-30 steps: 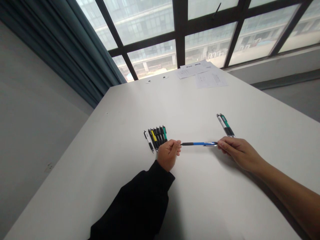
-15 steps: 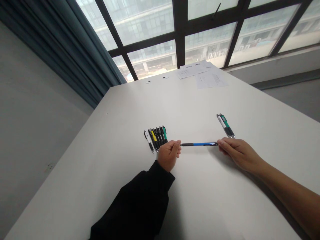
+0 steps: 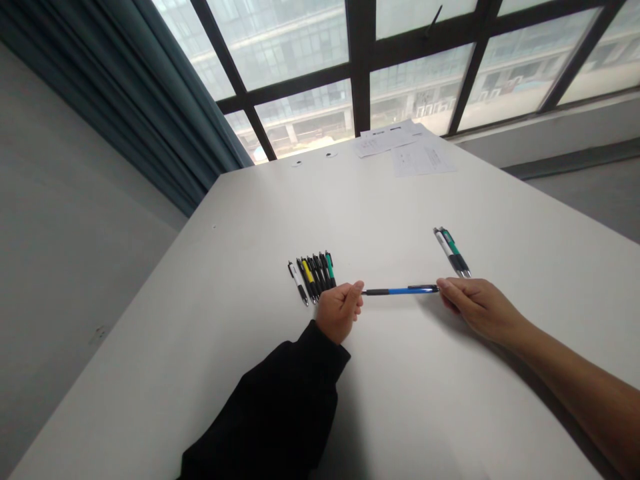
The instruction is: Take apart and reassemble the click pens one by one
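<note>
A blue pen with a black grip (image 3: 400,291) is held level between my two hands. My left hand (image 3: 339,310) is closed on its tip end. At the clip end, my right hand (image 3: 475,305) pinches it. Just beyond my left hand lies a row of several pens, among them a white one (image 3: 298,283), a yellow one (image 3: 309,275) and a green one (image 3: 330,268); my hand hides some of their lower ends. Beyond my right hand, a white pen (image 3: 448,249) and a green pen (image 3: 454,248) lie side by side.
The white table (image 3: 260,227) carries printed papers (image 3: 423,159) at its far end, near two small round openings (image 3: 330,155). Behind it are a dark-framed window (image 3: 360,67) and a blue curtain (image 3: 145,93) on the left.
The blue pen has rolled slightly about its length, so its clip now shows along the upper side. It and my right hand have shifted very slightly to the right.
</note>
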{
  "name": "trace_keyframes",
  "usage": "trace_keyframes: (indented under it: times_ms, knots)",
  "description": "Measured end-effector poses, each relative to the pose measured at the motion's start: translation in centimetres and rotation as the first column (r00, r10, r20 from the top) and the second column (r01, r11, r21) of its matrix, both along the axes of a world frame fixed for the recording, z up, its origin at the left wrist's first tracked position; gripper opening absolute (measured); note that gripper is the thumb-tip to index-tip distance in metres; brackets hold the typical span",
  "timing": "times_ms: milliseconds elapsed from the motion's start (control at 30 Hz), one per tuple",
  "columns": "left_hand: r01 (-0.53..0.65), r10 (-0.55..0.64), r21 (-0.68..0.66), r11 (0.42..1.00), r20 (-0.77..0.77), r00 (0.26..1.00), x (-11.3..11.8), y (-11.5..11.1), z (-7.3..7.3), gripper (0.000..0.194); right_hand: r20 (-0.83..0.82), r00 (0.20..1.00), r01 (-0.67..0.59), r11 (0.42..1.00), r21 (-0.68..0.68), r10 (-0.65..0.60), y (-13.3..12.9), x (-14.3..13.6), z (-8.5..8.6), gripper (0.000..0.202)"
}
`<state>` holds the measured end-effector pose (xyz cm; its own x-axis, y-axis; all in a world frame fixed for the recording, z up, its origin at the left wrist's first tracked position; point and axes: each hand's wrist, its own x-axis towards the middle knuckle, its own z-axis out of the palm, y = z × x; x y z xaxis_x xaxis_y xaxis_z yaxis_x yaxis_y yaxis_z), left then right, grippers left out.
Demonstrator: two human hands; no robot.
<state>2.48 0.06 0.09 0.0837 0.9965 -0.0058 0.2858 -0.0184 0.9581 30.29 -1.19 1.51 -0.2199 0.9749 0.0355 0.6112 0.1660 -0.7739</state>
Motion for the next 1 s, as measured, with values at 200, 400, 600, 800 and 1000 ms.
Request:
trace_keyframes:
  times_ms: [200,400,600,800,1000]
  knots:
    - [0.003,-0.003,-0.019,1.0,-0.004,1.0,0.06,-0.1,0.13,0.059,0.006,1.0,-0.005,1.0,-0.017,0.005,-0.04,-0.11,-0.06,0.057]
    - [0.002,-0.003,-0.017,1.0,-0.018,1.0,0.04,-0.11,-0.01,0.06,0.0,1.0,0.011,1.0,-0.022,-0.011,-0.15,-0.29,0.14,0.061]
    - [0.003,-0.003,-0.013,1.0,-0.031,1.0,0.03,-0.18,0.22,0.062,-0.007,1.0,0.01,1.0,-0.019,-0.01,-0.16,-0.36,0.27,0.061]
    - [-0.013,0.013,-0.001,1.0,-0.022,1.0,-0.09,-0.08,-0.1,0.059,-0.005,1.0,-0.008,1.0,-0.015,0.008,-0.08,-0.33,0.07,0.059]
    - [-0.014,0.013,0.053,0.999,0.007,1.0,-0.05,0.09,-0.3,0.055,0.018,0.999,-0.035,0.999,-0.026,0.035,-0.1,-0.29,-0.14,0.055]
